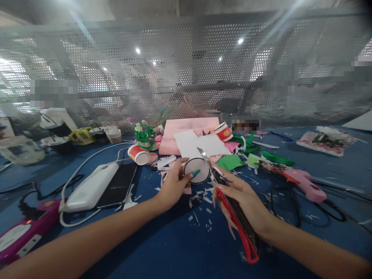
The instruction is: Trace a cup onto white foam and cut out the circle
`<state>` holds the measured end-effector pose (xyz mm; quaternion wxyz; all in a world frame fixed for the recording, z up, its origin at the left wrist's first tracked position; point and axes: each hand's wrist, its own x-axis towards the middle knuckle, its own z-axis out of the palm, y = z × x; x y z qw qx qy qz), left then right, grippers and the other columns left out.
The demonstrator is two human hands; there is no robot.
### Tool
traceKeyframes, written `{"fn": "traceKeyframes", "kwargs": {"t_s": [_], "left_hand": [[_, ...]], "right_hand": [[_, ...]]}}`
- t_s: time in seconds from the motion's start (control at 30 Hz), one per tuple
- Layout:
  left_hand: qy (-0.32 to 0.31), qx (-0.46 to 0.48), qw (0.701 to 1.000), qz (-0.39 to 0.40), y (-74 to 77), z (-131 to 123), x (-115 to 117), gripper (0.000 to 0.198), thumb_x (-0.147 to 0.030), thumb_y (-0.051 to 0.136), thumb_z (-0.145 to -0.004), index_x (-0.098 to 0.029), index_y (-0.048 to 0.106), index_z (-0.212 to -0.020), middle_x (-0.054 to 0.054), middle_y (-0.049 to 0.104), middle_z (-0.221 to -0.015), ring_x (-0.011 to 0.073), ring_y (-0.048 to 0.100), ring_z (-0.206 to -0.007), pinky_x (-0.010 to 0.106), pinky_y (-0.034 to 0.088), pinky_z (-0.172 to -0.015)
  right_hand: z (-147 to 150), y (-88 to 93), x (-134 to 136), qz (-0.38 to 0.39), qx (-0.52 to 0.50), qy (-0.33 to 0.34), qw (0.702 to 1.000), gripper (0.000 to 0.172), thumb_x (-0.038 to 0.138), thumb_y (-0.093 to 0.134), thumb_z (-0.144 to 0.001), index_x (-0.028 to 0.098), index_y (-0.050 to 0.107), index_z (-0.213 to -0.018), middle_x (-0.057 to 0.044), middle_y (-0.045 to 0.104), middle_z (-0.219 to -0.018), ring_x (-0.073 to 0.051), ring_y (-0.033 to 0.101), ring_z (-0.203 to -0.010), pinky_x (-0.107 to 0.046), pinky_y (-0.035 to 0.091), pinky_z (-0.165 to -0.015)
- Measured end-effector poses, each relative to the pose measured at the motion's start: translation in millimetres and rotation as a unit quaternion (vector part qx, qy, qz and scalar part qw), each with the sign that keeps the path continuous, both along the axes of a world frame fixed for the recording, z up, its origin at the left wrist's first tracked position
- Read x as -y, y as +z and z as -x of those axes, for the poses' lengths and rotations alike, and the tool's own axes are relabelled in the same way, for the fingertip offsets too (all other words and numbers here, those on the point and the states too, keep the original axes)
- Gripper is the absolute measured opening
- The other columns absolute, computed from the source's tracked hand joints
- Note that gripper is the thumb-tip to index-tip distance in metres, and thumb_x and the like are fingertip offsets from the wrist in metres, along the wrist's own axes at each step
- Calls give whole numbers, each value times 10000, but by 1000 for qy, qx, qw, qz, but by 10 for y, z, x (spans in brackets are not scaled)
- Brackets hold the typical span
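Observation:
My left hand (174, 184) grips a round white disc with a dark rim (200, 167), thumb across its face and fingers behind its left edge. My right hand (240, 193) is wrapped round scissors (236, 217) with red and black handles. Their pointed metal blade (202, 154) reaches up and left, close to the disc's upper right edge; whether they touch I cannot tell. White paper scraps (200, 197) lie on the blue table (174, 240) below the disc. Behind it are white paper (200, 144) and pink sheets (192, 124).
Left: a white power bank (90, 188), black phone (117, 185), purple power strip (29, 228) and tipped red cup (138, 155). Right: a pink glue gun (305, 184) with cables, green paper (231, 162). Lidded cups (55, 126) and a perforated metal screen (180, 69) stand behind.

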<state>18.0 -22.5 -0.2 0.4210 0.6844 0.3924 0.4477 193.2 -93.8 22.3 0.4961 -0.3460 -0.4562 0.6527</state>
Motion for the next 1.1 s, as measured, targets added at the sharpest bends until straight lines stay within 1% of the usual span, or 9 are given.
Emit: {"fn": "traceKeyframes", "kwargs": {"t_s": [0.07,0.2,0.33,0.4,0.57,0.73,0.87,0.97,1.1], "left_hand": [[4,5,1000,3,-11,3,-14,375,-208,511,-760,-217,414,-1122,21,606,-878,130,579,-736,246,484,-615],[32,10,999,10,-30,4,-35,343,-203,527,-740,-185,431,-1069,48,604,-911,150,590,-758,284,497,-632],[32,-7,999,-21,-8,8,-20,221,-152,510,-730,-184,483,-946,12,598,-853,131,583,-743,252,484,-642],[44,-7,998,-39,5,9,-9,204,-123,500,-721,-188,502,-914,-5,597,-837,122,583,-748,241,476,-666],[72,4,996,-59,10,9,0,244,-137,519,-709,-194,556,-943,-4,622,-849,139,593,-771,267,478,-712],[62,13,996,-58,15,7,7,255,-147,531,-697,-198,586,-941,-6,636,-856,144,597,-769,264,477,-695],[61,-27,996,-55,35,-2,42,251,-126,512,-693,-190,600,-919,-7,639,-820,143,586,-737,253,462,-657],[54,-62,995,-57,49,-12,77,245,-102,505,-689,-190,612,-891,-11,640,-795,134,571,-719,248,444,-666],[60,-66,995,-52,58,-15,102,251,-100,497,-699,-193,604,-906,-8,642,-803,131,568,-719,248,439,-666]], "right_hand": [[-5,3,4,1,-5,4,1000,674,240,505,-801,321,182,-1387,30,563,-636,-65,455,-309,-185,421,-255],[-8,19,19,7,-8,10,1000,693,234,505,-795,299,162,-1393,34,561,-621,-64,445,-296,-181,414,-250],[-7,14,28,9,-3,17,1000,673,234,498,-796,299,184,-1388,40,561,-605,-62,436,-279,-186,418,-252],[-8,-2,29,5,1,17,1000,681,247,507,-796,301,178,-1390,37,565,-611,-64,443,-289,-185,420,-254],[-15,-19,26,-4,17,21,1000,711,280,523,-803,305,136,-1399,37,563,-612,-69,457,-299,-188,421,-255],[-17,-20,20,-10,10,27,1000,680,277,522,-812,316,168,-1391,41,557,-616,-64,457,-300,-179,419,-253],[-17,-49,15,-10,2,30,1000,697,272,524,-812,306,146,-1396,33,567,-630,-65,459,-301,-178,417,-248],[-14,-63,19,-13,4,35,999,696,282,533,-808,308,158,-1393,40,563,-616,-70,471,-295,-172,412,-241],[-2,-44,24,-19,7,26,999,675,287,535,-806,319,189,-1385,40,559,-631,-69,476,-292,-177,419,-244]]}}
